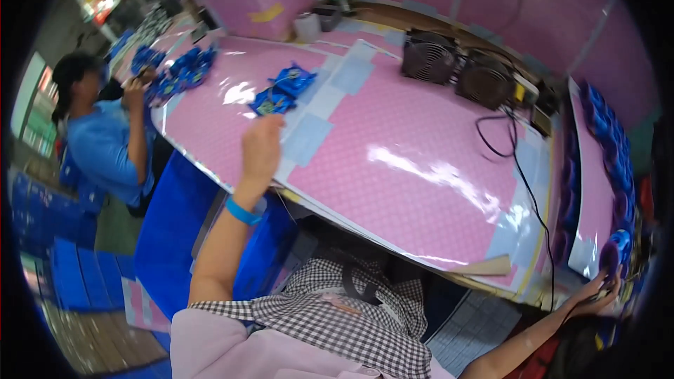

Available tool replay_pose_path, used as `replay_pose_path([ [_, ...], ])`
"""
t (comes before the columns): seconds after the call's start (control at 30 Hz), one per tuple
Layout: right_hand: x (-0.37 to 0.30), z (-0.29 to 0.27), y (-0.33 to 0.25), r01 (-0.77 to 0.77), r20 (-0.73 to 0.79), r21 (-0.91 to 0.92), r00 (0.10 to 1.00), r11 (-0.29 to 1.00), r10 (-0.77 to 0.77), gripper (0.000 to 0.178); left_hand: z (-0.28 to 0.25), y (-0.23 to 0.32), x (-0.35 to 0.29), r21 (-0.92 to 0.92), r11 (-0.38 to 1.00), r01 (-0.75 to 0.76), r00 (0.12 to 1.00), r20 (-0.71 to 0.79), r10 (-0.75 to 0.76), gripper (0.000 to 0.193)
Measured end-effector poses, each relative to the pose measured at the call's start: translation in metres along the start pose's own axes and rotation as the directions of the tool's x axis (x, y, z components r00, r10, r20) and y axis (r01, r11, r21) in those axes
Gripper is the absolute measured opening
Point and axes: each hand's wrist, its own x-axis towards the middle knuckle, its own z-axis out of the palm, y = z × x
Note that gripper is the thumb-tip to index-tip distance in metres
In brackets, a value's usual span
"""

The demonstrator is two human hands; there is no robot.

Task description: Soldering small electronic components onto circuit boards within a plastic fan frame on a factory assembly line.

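My left hand [262, 147] is raised over the near edge of the pink table, its fingers curled in. What they hold, if anything, is hidden. Just beyond it lies a small pile of shiny blue pieces [284, 88] with green and pale parts. Far to the right, my right hand [597, 296] grips a round purple-and-blue piece [609, 258] at the near end of a row of similar pieces [609, 137]. This row runs along a pink board [597, 189].
Two black fans [430, 56] stand at the back of the table [393, 168], with a black cable [528, 179] trailing forward. On the left, a person in blue [105, 140] works beside a heap of blue pieces [184, 74]. Blue bins [179, 231] stand below the table edge.
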Motion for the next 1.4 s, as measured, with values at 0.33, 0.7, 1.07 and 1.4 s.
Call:
replay_pose_path([
  [0.33,-0.087,-0.013,-0.269,-0.657,0.853,0.493,0.495,0.570,-0.167,0.032,0.019,-0.040,0.028,0.340,0.899,0.276,0.957,-0.007,-0.291,0.029],
  [0.7,-0.040,0.042,-0.305,-0.626,0.871,0.481,0.417,0.614,-0.258,0.029,-0.014,0.109,-0.018,-0.741,-0.120,0.661,0.745,0.666,-0.007,0.025],
  [1.07,-0.055,0.016,-0.306,-0.576,0.797,0.597,0.505,0.558,-0.332,0.021,0.037,0.188,-0.044,-0.443,0.890,0.107,0.844,0.514,0.154,0.037],
  [1.4,-0.029,0.019,-0.297,-0.496,0.752,0.632,0.580,0.595,-0.314,0.015,0.023,0.146,-0.093,-0.353,0.924,0.146,0.884,0.466,0.039,0.026],
])
